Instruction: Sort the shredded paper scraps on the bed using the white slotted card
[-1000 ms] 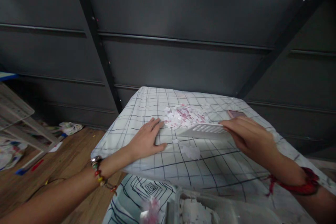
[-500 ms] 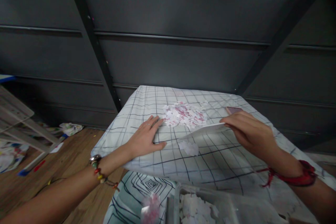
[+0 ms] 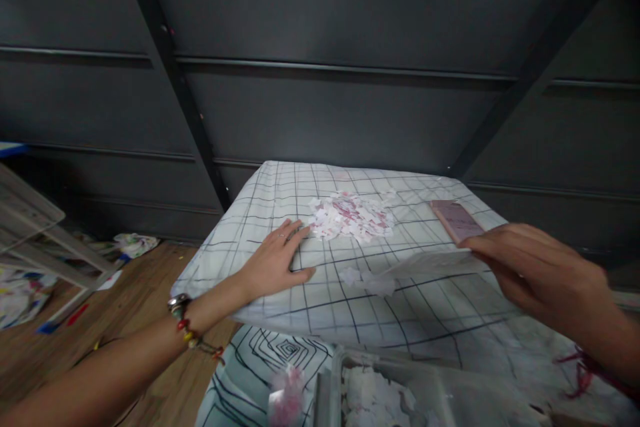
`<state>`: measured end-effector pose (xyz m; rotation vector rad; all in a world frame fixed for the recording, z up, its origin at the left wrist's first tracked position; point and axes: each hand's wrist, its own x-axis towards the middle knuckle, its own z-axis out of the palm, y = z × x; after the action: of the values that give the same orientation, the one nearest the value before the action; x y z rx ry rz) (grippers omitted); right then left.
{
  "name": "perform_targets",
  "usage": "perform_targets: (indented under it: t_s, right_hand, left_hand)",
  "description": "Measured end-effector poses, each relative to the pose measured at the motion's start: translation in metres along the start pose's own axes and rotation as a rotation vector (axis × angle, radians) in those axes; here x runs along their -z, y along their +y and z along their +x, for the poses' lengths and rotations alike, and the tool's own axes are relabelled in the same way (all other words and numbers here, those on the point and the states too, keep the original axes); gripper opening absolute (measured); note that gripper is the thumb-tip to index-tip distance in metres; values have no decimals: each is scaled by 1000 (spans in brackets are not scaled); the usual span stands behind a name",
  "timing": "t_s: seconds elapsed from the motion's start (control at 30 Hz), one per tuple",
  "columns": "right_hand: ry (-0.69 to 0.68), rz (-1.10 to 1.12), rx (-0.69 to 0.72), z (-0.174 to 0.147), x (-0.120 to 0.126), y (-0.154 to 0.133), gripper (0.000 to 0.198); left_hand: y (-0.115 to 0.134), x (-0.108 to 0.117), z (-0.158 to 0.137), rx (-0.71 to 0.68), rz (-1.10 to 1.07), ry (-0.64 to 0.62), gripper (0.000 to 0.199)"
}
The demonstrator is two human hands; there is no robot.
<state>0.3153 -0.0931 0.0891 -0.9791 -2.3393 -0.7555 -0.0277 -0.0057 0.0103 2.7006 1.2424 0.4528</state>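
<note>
My left hand (image 3: 277,255) lies flat on the checked white cloth (image 3: 260,193), fingers spread. Its fingertips reach the left edge of a pile of white and pink paper scraps (image 3: 350,217). At the right, my right hand (image 3: 545,273) pinches the end of a thin, whitish, see-through plastic bag (image 3: 435,261). The bag stretches left, low over the cloth. A smaller bunch of white scraps (image 3: 370,281) is at its far end; whether they are inside it or under it I cannot tell. Beyond my right fingers lies a flat pink rectangular item (image 3: 456,220).
A clear plastic box (image 3: 440,373) holding white paper scraps (image 3: 373,397) stands at the near edge, beside a small clear packet with pink contents (image 3: 287,397). A dark panelled wall (image 3: 320,120) rises behind the cloth. A pale wooden frame (image 3: 45,233) stands on the floor at left.
My right hand has moved right and toward me, drawing the bag along and uncovering more of the pink item. The smaller bunch of scraps looks spread wider. My left hand has stayed put.
</note>
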Motion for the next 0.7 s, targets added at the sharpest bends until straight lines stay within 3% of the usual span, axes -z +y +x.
perform_targets:
  t_s: [0.27, 0.7]
  right_hand:
    - [12, -30, 29, 13, -18, -8, 28]
    - [-35, -64, -37, -11, -6, 11, 24]
  left_hand:
    - [2, 2, 0, 37, -21, -18, 70]
    - [-1, 0, 0, -18, 12, 15, 63]
